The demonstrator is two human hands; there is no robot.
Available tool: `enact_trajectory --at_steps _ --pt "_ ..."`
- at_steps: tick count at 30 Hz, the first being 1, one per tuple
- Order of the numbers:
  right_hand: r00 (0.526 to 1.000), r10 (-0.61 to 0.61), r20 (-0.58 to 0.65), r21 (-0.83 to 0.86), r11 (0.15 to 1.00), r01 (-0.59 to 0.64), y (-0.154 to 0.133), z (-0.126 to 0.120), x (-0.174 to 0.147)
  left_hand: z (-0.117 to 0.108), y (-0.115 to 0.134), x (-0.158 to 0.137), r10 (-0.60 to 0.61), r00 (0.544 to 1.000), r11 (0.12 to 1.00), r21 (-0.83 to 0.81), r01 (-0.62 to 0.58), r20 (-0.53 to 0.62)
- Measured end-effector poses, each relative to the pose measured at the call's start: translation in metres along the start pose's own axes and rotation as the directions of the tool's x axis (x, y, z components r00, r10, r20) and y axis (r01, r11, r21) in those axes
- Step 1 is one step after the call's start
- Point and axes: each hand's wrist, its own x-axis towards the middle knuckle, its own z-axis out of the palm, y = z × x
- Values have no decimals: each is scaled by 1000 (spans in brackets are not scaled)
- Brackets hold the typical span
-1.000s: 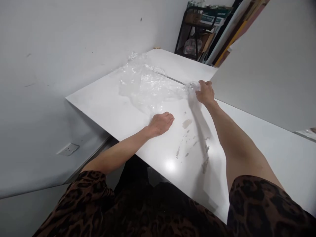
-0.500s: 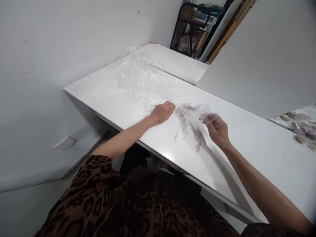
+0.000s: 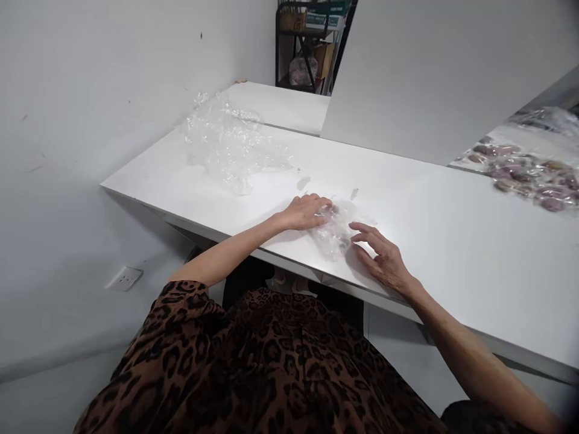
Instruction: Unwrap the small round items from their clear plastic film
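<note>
A small crumpled clear plastic bag point(image 3: 333, 235) lies on the white table point(image 3: 434, 241) between my hands, near the front edge. My left hand point(image 3: 307, 212) rests on the bag's left side, fingers stretched out and apart. To the right of the bag is my right hand point(image 3: 380, 256), its fingers spread and the tips at or just beside the plastic. Whether those fingertips touch it I cannot tell. Greyish smudges point(image 3: 303, 182) mark the tabletop just beyond the bag.
A larger heap of crumpled clear plastic point(image 3: 230, 144) covers the table's far left. Behind the table stands a slanted grey panel point(image 3: 407, 78). Plastic-wrapped purplish round items point(image 3: 538, 175) lie at the right. A dark shelf rack point(image 3: 301, 36) is at the back, and a wall socket point(image 3: 125, 278) at left.
The small plastic bag, earlier lifted in my right hand, now lies bunched on the table closer to me. My right hand has let go and spread. My left hand has opened onto the bag.
</note>
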Motion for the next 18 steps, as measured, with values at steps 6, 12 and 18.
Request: enact_trajectory --at_steps 6,12,18 --pt "975 172 -139 188 971 -145 15 -7 -26 -3 -18 -16 -160 969 980 -149 133 -189" --pt "878 417 -236 489 832 -263 29 -11 -19 -3 -27 -15 -373 900 679 -728 99 -225" --pt "795 413 -445 356 896 -266 6 -6 4 16 -8 -2 -572 763 441 -897 -24 -301"
